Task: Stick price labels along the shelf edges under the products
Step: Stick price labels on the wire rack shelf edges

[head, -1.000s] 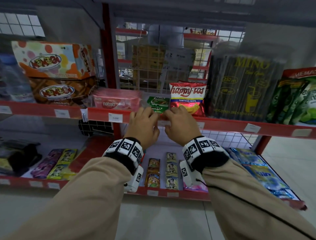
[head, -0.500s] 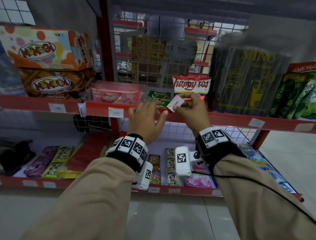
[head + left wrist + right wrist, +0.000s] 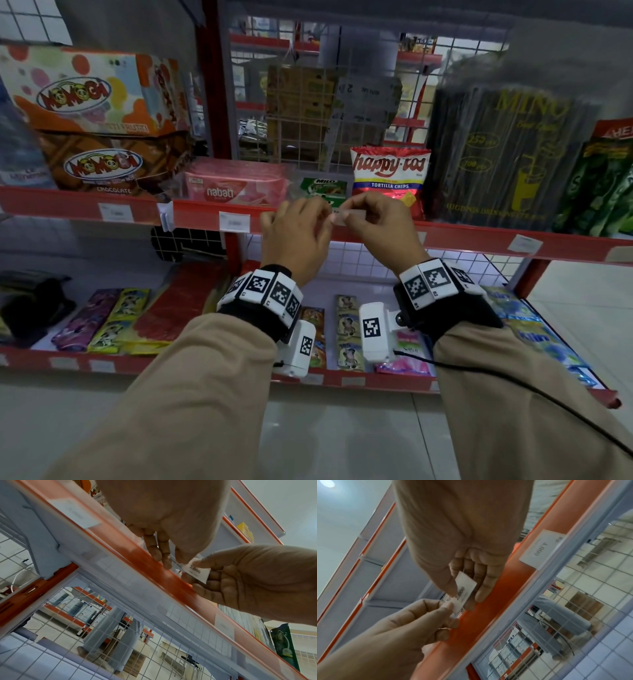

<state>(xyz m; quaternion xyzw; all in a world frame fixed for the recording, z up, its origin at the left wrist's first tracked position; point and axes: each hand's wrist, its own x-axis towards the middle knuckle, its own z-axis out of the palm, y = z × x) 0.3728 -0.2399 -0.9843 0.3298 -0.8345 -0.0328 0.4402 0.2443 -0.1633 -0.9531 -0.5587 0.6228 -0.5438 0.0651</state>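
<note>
Head view: both hands meet at the red shelf edge (image 3: 479,240) below the Milo box (image 3: 323,190); left wrist view: right hand (image 3: 257,582) pinches the price label (image 3: 197,572), marked 2.000; right wrist view: left hand (image 3: 399,635) pinches the label's other end.

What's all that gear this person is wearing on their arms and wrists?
Both arms are in tan long sleeves. Each wrist carries a black band ringed with white blocks printed with black square codes, and a white boxy camera hangs beneath it. A thin black cable trails along the right sleeve. The left hand and right hand are bare.
</note>
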